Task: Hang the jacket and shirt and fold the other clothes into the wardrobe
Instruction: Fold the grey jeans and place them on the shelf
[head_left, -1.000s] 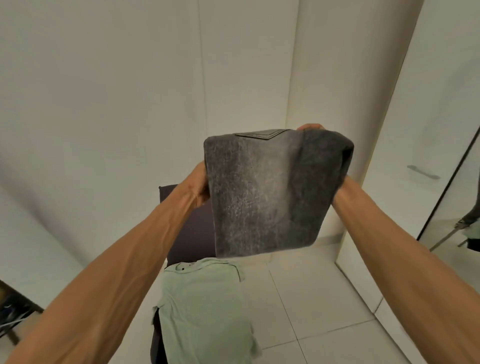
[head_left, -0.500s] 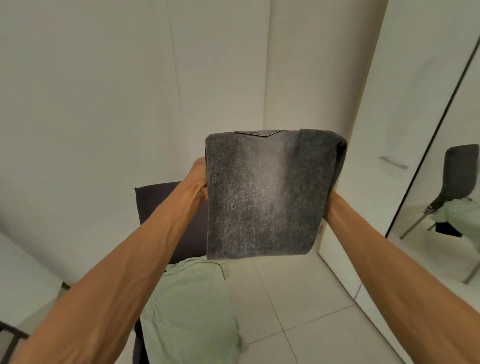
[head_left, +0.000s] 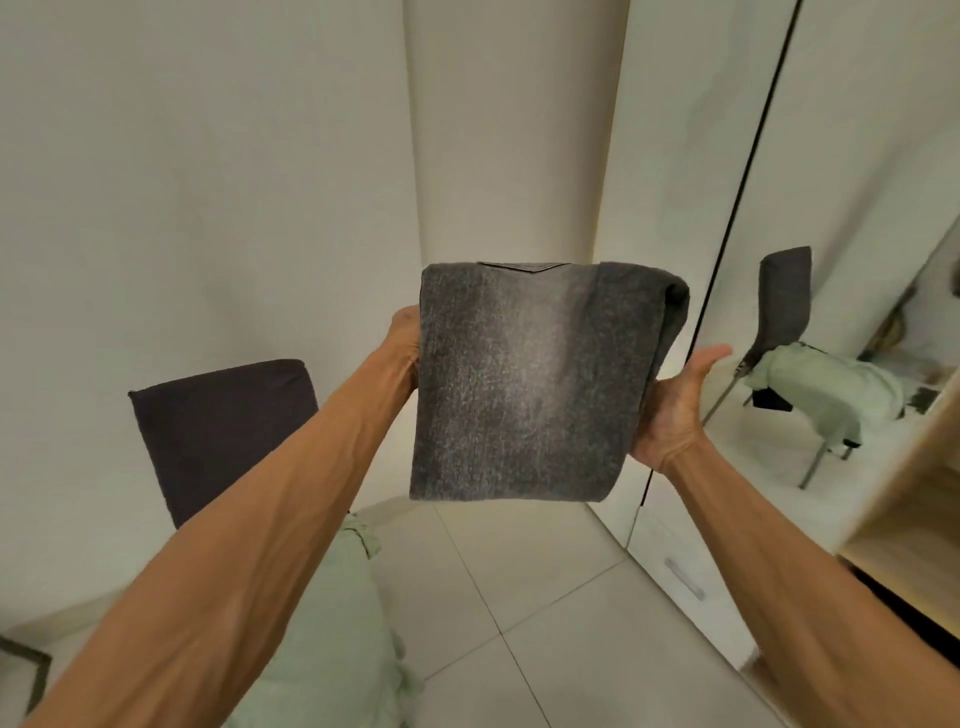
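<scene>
A folded pair of grey jeans (head_left: 524, 384) is held up flat in front of me, at chest height. My left hand (head_left: 405, 338) grips its left edge, fingers hidden behind the cloth. My right hand (head_left: 675, 400) supports its right edge from behind, palm and thumb showing. A pale green shirt (head_left: 332, 634) lies over the seat of a dark chair (head_left: 218, 431) below my left arm. The wardrobe's light wooden shelf edge (head_left: 904, 483) shows at the right.
A mirrored wardrobe door (head_left: 841, 312) on the right reflects the chair and the green shirt. A white drawer front with a handle (head_left: 685, 577) sits below it. White walls stand ahead, pale floor tiles (head_left: 509, 587) lie beneath.
My view has swung right: the chair slid left, the mirror door and wooden shelf came into sight. The jeans stay held in both hands; my right palm now shows.
</scene>
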